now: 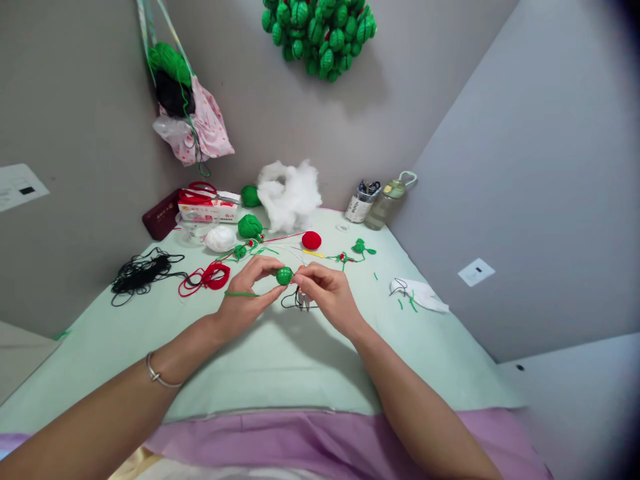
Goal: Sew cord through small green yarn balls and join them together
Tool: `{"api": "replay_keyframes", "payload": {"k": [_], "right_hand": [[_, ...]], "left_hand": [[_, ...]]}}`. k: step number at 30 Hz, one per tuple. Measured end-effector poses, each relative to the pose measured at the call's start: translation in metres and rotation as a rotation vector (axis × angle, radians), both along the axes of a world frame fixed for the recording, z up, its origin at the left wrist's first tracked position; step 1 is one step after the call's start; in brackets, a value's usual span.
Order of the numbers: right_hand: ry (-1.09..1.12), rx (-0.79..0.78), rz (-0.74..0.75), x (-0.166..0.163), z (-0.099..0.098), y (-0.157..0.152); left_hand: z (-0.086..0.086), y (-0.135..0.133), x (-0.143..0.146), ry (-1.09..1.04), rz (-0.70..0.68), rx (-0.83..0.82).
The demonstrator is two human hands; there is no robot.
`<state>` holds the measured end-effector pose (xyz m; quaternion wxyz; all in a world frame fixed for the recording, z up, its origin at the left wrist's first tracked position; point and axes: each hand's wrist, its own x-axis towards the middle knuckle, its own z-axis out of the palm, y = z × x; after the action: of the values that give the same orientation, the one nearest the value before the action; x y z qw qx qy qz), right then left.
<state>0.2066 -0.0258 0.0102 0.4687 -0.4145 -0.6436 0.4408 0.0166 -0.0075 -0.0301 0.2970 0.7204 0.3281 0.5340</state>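
Over the middle of the table, my left hand is closed on a small green crocheted ball, held between thumb and fingers. A green yarn strand lies across the back of that hand. My right hand pinches at the ball's right side; whatever sits between its fingertips is too small to make out. Below the hands lie small scissors with a loop of black yarn, partly hidden by my fingers. A yellow-handled crochet hook and a red yarn ball lie just beyond.
Left are tangled black yarn, red yarn, a white yarn ball and red-handled scissors on a box. White stuffing, a pen cup and a bottle stand behind. Green crocheted pieces hang above.
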Motion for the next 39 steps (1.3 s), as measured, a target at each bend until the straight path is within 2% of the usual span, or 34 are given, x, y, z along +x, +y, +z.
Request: {"api": "replay_keyframes", "payload": {"k": [5, 8, 14, 17, 19, 21, 22, 25, 28, 34, 39], "right_hand": [[-0.16, 0.146, 0.037, -0.006, -0.001, -0.005], [-0.176, 0.171, 0.04, -0.008, -0.004, -0.004], [0.034, -0.066, 0.0, -0.004, -0.004, 0.002], [0.071, -0.097, 0.043, -0.006, -0.001, 0.004], [0.018, -0.059, 0.046, -0.011, 0.0, 0.004], [-0.06, 0.005, 0.009, -0.015, 0.0, 0.003], [-0.086, 0.053, -0.032, -0.016, 0.0, 0.003], [-0.16, 0.164, -0.021, -0.017, -0.001, 0.002], [-0.212, 0.24, -0.061, -0.014, -0.004, -0.001], [-0.345, 0.422, 0.053, -0.012, -0.01, -0.012], [-0.329, 0.43, 0.036, -0.007, -0.009, -0.016]], "left_hand": [[0.001, 0.002, 0.002, -0.119, 0.0, -0.118], [-0.001, 0.004, 0.002, -0.083, 0.012, -0.107], [-0.001, 0.005, 0.001, 0.11, -0.044, 0.007], [0.001, 0.007, 0.005, 0.077, -0.069, -0.089], [0.002, 0.01, 0.009, -0.065, -0.035, -0.273], [0.004, 0.014, 0.013, -0.187, -0.1, -0.449], [0.006, 0.016, 0.014, -0.23, -0.112, -0.496], [0.011, 0.019, 0.017, -0.308, -0.079, -0.587], [0.013, 0.019, 0.016, -0.353, -0.112, -0.637], [0.014, 0.01, 0.014, -0.426, -0.263, -0.687], [0.015, 0.006, 0.012, -0.464, -0.229, -0.647]]}}
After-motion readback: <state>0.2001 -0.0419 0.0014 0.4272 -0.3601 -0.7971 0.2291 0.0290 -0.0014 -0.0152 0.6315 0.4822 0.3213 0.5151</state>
